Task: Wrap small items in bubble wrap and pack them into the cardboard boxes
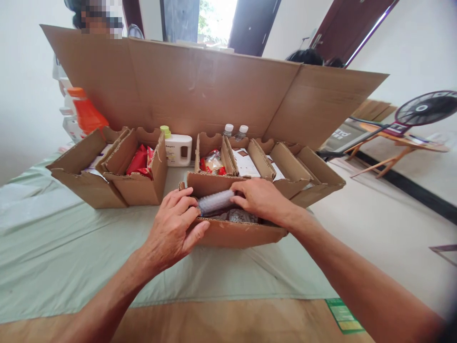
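Note:
A long cardboard bin sits crosswise in front of me on the cloth-covered table. Inside it lies a bubble-wrapped roll, its contents hidden by the wrap. My right hand reaches over the bin, thumb and fingers closed on the roll's right end. At the bin's left end, my left hand rests with fingers stretched over the rim, close to the roll's other end; its thumb is apart along the front wall. Below the roll shows a clear, crinkled package, too covered to name.
Behind stand several cardboard bins, one with red packets, another with a snack bag. A white jug, an orange bottle and two white-capped bottles stand near a tall cardboard screen. A fan is at right.

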`<state>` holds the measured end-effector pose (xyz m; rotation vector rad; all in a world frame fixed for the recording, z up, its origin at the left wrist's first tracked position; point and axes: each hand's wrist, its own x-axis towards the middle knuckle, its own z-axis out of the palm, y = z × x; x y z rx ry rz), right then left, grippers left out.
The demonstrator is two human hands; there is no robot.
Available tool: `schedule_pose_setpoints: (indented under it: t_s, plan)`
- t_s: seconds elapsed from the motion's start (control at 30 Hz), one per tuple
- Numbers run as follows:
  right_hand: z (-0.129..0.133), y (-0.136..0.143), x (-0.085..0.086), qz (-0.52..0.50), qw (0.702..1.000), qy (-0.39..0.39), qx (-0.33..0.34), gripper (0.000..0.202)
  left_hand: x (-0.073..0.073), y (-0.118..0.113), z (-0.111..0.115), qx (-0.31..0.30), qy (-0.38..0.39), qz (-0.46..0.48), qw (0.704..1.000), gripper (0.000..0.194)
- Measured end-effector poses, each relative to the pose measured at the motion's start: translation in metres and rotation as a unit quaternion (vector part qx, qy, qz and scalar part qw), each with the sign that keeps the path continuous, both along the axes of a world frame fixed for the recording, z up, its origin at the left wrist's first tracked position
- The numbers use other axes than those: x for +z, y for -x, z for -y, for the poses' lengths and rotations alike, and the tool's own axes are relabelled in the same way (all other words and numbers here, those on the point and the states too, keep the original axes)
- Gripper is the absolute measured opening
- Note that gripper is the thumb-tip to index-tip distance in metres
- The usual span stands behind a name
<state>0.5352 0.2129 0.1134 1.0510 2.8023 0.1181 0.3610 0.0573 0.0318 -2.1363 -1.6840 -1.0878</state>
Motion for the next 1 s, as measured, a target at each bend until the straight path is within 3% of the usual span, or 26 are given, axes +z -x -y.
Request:
schedule_pose_setpoints:
  t_s: [0.17,0.33,0.43,0.5,0.6,0.7,0.83,0.9,1.0]
  plan:
    - [-0.006,0.011,-0.012,0.097,0.995,-0.010,-0.007,0.030,0.000,0.003,-0.005,0.002,0.005,0.000,1.000,0.019]
    - [-0.015,0.001,0.001,0.098,0.994,0.036,0.009,0.031,0.002,0.009,-0.014,-0.001,0.014,-0.008,1.000,0.021]
    - [-0.005,-0.028,0.013,-0.036,0.999,-0.004,-0.036,0.028,0.000,0.009,-0.013,0.004,0.011,0.010,1.000,0.023]
    - [0.009,-0.057,0.013,-0.212,0.974,-0.037,-0.074,0.026,-0.005,0.008,-0.006,0.026,-0.015,0.055,0.998,0.037]
    - [0.032,-0.102,-0.012,-0.461,0.873,-0.086,-0.136,0.025,-0.022,0.006,0.009,0.077,-0.063,0.157,0.983,0.070]
    - [0.049,-0.126,-0.064,-0.582,0.788,-0.049,-0.196,0.036,-0.047,0.005,0.021,0.091,-0.021,0.288,0.953,0.085]
    - [0.058,-0.110,-0.126,-0.605,0.762,0.134,-0.187,0.058,-0.071,0.003,0.014,0.041,0.106,0.431,0.895,0.097]
    - [0.060,-0.094,-0.138,-0.600,0.754,0.193,-0.182,0.056,-0.074,-0.001,0.004,-0.006,0.143,0.482,0.865,0.095]
    - [0.068,-0.082,-0.140,-0.608,0.741,0.214,-0.187,0.055,-0.069,-0.013,-0.002,-0.040,0.154,0.526,0.835,0.085]
